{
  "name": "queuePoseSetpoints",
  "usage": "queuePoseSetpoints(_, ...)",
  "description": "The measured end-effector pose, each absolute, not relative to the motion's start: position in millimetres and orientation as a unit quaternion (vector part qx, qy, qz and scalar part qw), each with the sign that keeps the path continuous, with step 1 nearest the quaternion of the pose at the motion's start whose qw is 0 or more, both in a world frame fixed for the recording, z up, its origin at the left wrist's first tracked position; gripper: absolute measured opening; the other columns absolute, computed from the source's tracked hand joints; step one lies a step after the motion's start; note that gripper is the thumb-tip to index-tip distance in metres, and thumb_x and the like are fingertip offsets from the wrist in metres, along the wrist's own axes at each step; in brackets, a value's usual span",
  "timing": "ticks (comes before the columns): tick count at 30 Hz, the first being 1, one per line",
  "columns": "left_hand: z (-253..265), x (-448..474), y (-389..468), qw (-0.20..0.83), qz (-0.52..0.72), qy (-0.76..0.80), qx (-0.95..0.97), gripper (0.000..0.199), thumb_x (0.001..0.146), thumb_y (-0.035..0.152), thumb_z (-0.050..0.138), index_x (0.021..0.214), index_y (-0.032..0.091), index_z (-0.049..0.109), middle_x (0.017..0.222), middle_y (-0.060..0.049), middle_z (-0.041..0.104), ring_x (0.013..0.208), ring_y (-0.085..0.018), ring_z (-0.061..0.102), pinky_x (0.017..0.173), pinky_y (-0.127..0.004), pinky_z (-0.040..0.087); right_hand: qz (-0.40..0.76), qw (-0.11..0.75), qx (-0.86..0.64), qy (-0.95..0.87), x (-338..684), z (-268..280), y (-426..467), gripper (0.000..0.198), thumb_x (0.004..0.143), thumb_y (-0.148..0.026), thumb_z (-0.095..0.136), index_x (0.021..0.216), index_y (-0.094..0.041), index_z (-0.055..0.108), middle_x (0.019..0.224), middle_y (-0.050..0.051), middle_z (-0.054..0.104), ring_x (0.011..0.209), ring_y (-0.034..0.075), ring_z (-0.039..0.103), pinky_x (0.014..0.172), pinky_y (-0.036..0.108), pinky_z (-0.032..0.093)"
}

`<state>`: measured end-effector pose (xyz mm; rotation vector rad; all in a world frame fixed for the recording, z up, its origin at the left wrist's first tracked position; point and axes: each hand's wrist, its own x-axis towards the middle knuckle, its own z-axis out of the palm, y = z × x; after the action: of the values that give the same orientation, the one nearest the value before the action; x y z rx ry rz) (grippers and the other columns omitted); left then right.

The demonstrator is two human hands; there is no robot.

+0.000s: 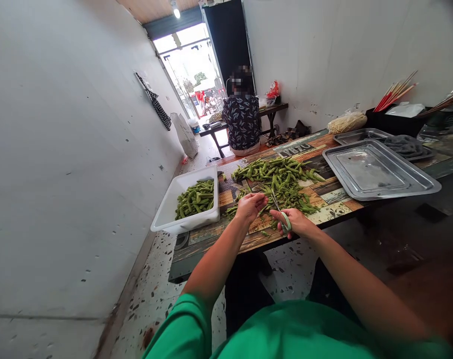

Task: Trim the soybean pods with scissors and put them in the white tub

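Observation:
My right hand (pixel 294 222) grips a pair of scissors (pixel 286 223) by pale green handles, near the table's front edge. Their thin metal blades point up and away from me, slightly apart. Just left of the blades, my left hand (pixel 251 205) has its fingers pinched together; what lies between the fingertips is too small to make out. Green soybean pods (pixel 282 182) are heaped on the table beyond both hands, with loose bits scattered close by. To the left, a white plastic tub (pixel 161 217) holds more plump green pods (pixel 196 199).
Metal trays (pixel 383 172) lie on the patterned table (pixel 338 212) at right. Behind them are a black box (pixel 392 122) of skewers and a bag of sticks (pixel 347 122). A person (pixel 241 117) sits facing away at a farther table. A wall (pixel 62 174) runs along the left.

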<state>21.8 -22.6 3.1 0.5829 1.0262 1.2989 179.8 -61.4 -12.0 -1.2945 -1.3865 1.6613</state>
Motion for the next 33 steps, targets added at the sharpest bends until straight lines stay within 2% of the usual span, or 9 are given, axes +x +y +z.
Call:
queuePoseSetpoints(9, 4, 27, -33, 0.656, 0.528, 0.465, 0.271, 0.011, 0.069, 0.005, 0.069, 0.068, 0.007, 0.058, 0.062, -0.009, 0.066, 0.053, -0.012, 0.063, 0.054, -0.02, 0.05, 0.603, 0.317, -0.483, -0.55, 175, -15, -59, 0.044, 0.068, -0.059, 0.069, 0.071, -0.016, 0.059, 0.045, -0.004, 0.054, 0.035, 0.01, 0.051, 0.026, 0.018, 0.03)
queuePoseSetpoints(13, 4, 24, -36, 0.655, 0.524, 0.479, 0.259, 0.011, 0.069, 0.004, 0.068, 0.066, 0.007, 0.058, 0.062, -0.009, 0.065, 0.054, -0.012, 0.063, 0.055, -0.02, 0.05, 0.588, 0.33, -0.49, -0.552, 170, -20, -62, 0.044, 0.068, -0.059, 0.069, 0.063, -0.017, 0.056, 0.042, -0.004, 0.052, 0.031, 0.01, 0.049, 0.026, 0.018, 0.024)
queuePoseSetpoints(18, 4, 17, -39, 0.641, 0.516, 0.488, 0.291, 0.015, 0.065, 0.011, 0.073, 0.068, 0.008, 0.059, 0.063, -0.007, 0.064, 0.059, -0.012, 0.062, 0.06, -0.023, 0.05, 0.604, 0.348, -0.483, -0.53, 169, -21, -62, 0.045, 0.065, -0.057, 0.072, 0.061, -0.016, 0.055, 0.039, -0.004, 0.051, 0.03, 0.008, 0.045, 0.026, 0.017, 0.024)
queuePoseSetpoints(20, 13, 1, -38, 0.548, 0.557, 0.511, 0.357, 0.017, 0.067, 0.019, 0.072, 0.075, 0.01, 0.06, 0.068, -0.006, 0.065, 0.064, -0.014, 0.063, 0.063, -0.025, 0.051, 0.626, 0.355, -0.477, -0.506, 174, -21, -61, 0.044, 0.065, -0.057, 0.073, 0.066, -0.016, 0.057, 0.042, -0.003, 0.053, 0.032, 0.009, 0.048, 0.026, 0.017, 0.027)
queuePoseSetpoints(23, 37, -45, -34, 0.214, 0.617, 0.616, 0.44, 0.023, 0.075, 0.029, 0.063, 0.092, 0.015, 0.062, 0.083, -0.006, 0.067, 0.079, -0.017, 0.064, 0.075, -0.031, 0.05, 0.655, 0.381, -0.471, -0.452, 184, -21, -59, 0.044, 0.067, -0.057, 0.072, 0.07, -0.015, 0.059, 0.046, -0.002, 0.055, 0.035, 0.009, 0.051, 0.026, 0.017, 0.03)
queuePoseSetpoints(25, 55, -75, -30, -0.009, 0.549, 0.703, 0.451, 0.028, 0.078, 0.026, 0.059, 0.104, 0.016, 0.062, 0.104, -0.011, 0.065, 0.101, -0.023, 0.059, 0.087, -0.037, 0.046, 0.665, 0.395, -0.463, -0.433, 189, -22, -57, 0.044, 0.067, -0.056, 0.072, 0.07, -0.015, 0.058, 0.047, -0.002, 0.055, 0.036, 0.009, 0.051, 0.026, 0.016, 0.031)
queuePoseSetpoints(26, 61, -85, -27, -0.066, 0.485, 0.738, 0.464, 0.032, 0.077, 0.024, 0.059, 0.108, 0.016, 0.062, 0.114, -0.013, 0.062, 0.111, -0.026, 0.054, 0.091, -0.039, 0.043, 0.669, 0.397, -0.459, -0.43, 191, -23, -56, 0.043, 0.068, -0.056, 0.073, 0.071, -0.015, 0.058, 0.048, -0.001, 0.055, 0.036, 0.009, 0.051, 0.026, 0.016, 0.031)
queuePoseSetpoints(29, 64, -83, -13, -0.139, 0.32, 0.763, 0.544, 0.036, 0.08, 0.025, 0.056, 0.115, 0.018, 0.062, 0.126, -0.015, 0.057, 0.123, -0.031, 0.044, 0.098, -0.046, 0.034, 0.674, 0.388, -0.454, -0.435, 191, -24, -54, 0.043, 0.068, -0.055, 0.073, 0.071, -0.015, 0.058, 0.048, -0.001, 0.055, 0.037, 0.009, 0.052, 0.026, 0.015, 0.03)
queuePoseSetpoints(33, 36, -34, 17, -0.073, 0.146, 0.715, 0.68, 0.03, 0.086, 0.034, 0.049, 0.1, 0.02, 0.071, 0.104, -0.014, 0.068, 0.106, -0.029, 0.056, 0.097, -0.046, 0.032, 0.666, 0.372, -0.452, -0.462, 188, -24, -56, 0.044, 0.067, -0.055, 0.074, 0.072, -0.014, 0.06, 0.047, -0.001, 0.055, 0.036, 0.009, 0.052, 0.026, 0.016, 0.032)
